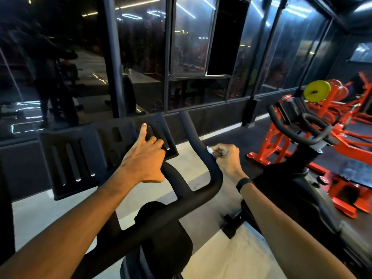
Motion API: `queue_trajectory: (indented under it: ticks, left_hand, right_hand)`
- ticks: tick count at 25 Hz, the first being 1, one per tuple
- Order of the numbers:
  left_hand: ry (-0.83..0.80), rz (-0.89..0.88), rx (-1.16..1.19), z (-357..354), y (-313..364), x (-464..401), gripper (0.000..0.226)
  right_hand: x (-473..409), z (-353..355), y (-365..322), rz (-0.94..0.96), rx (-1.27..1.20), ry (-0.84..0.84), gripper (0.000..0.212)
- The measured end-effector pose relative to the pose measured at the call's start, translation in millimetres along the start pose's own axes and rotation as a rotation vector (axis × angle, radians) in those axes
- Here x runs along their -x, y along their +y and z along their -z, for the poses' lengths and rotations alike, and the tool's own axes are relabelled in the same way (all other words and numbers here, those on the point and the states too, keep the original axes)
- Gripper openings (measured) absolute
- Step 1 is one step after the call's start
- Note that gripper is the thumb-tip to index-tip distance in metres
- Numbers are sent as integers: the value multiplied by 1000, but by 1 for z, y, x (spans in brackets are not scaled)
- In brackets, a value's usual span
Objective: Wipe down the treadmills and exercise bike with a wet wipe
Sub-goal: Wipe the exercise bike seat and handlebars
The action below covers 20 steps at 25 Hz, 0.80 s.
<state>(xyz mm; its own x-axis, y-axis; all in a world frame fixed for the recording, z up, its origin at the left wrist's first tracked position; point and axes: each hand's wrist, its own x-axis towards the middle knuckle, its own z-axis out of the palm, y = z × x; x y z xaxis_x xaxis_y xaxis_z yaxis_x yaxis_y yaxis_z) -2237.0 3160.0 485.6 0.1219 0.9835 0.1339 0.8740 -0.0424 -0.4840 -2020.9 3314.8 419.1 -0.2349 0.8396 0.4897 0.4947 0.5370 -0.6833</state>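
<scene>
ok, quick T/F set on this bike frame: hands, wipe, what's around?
1. The right hand pinches a white wipe against the handlebar. True.
2. The left hand holds the wipe. False: it rests on the black console tray, index finger extended.
3. A ring sits on the left hand. True.
4. The machines at right are blue. False: the weight machine is orange-red.
5. A black band is on the right wrist. True.
</scene>
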Motion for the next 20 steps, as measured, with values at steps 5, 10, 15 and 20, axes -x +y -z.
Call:
queue_trajectory:
  ticks: [5,10,15,20]
  left_hand:
    - [9,3,-16,-1,1,1,48]
    - [44,-18,-28,-5,0,-2,47]
    - [40,-25,-31,-5,-1,0,46]
    - [31,-3,9,-6,-4,3,39]
  right_hand:
    - [38,19,-3,-60,62,18,31]
    - [89,33,-38,-131,184,14,26]
    - [140,31,-103,-298,360,-161,35]
    - [162,20,-150,-221,514,-355,34]
